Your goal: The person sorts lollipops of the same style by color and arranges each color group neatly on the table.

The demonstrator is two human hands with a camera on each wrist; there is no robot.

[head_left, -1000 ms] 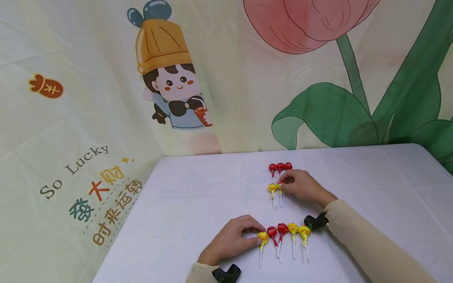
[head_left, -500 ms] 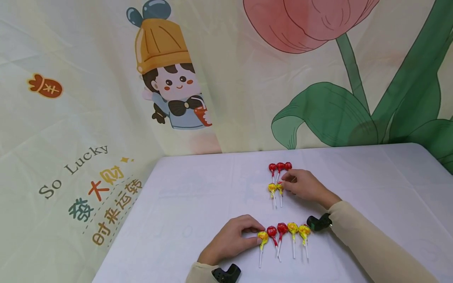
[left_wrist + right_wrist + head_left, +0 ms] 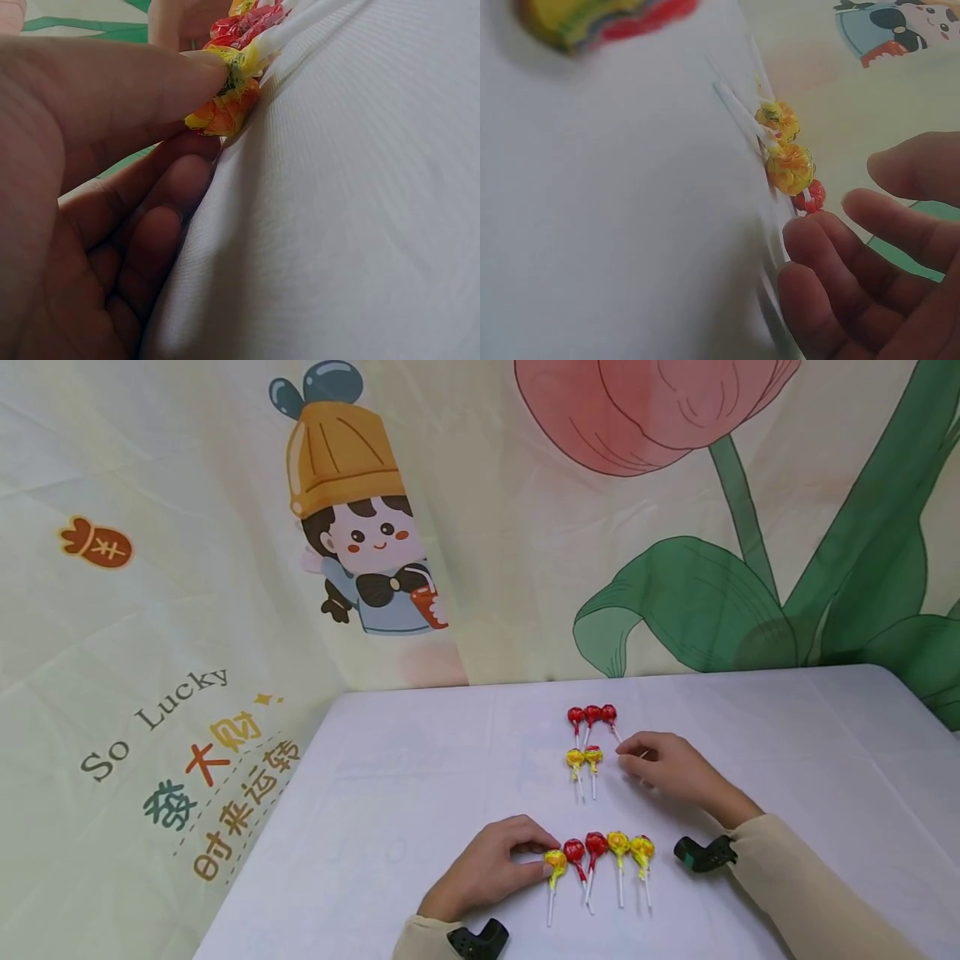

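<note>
In the head view my left hand (image 3: 491,864) pinches the leftmost yellow lollipop (image 3: 556,860) of the front row between thumb and fingers. The left wrist view shows the thumb on the yellow wrapper (image 3: 225,112). To its right lie two red lollipops, one a red lollipop (image 3: 596,843), then two yellow ones, including a yellow lollipop (image 3: 619,843). Farther back, three red lollipops (image 3: 592,714) lie above two yellow lollipops (image 3: 574,758). My right hand (image 3: 678,768) is just right of that group, fingers loosely bent, holding nothing; the right wrist view shows its fingertips spread.
A white cloth (image 3: 420,777) covers the table. Behind it hangs a printed backdrop (image 3: 510,568) with a cartoon figure, a flower and lettering. Black wrist cameras, such as the right one (image 3: 705,853), sit at both sleeves.
My right hand has let go of the right-hand yellow lollipop of the back group and moved right and slightly nearer. My left hand has stayed put.
</note>
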